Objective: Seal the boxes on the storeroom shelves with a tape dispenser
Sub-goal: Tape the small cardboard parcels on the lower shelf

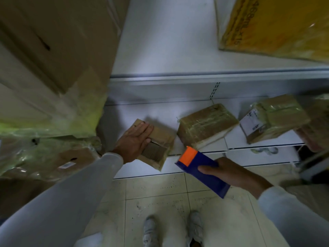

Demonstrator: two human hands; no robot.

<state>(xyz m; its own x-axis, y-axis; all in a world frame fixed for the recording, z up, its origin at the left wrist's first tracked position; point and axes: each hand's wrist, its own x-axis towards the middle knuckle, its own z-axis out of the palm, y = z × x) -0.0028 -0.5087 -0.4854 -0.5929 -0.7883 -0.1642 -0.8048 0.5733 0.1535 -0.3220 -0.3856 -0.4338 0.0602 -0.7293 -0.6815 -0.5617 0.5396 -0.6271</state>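
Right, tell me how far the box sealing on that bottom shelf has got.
Done, by the look of it: the two small boxes further right already carry glossy tape wrap. In hand: the left hand presses flat on the small box whose top shows an open gap, while the right hand holds the blue and orange tape dispenser just short of it. Left: taping that box.

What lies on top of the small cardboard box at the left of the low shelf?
The left hand rests flat on the small cardboard box. It covers part of the top, so the flaps beneath cannot be seen.
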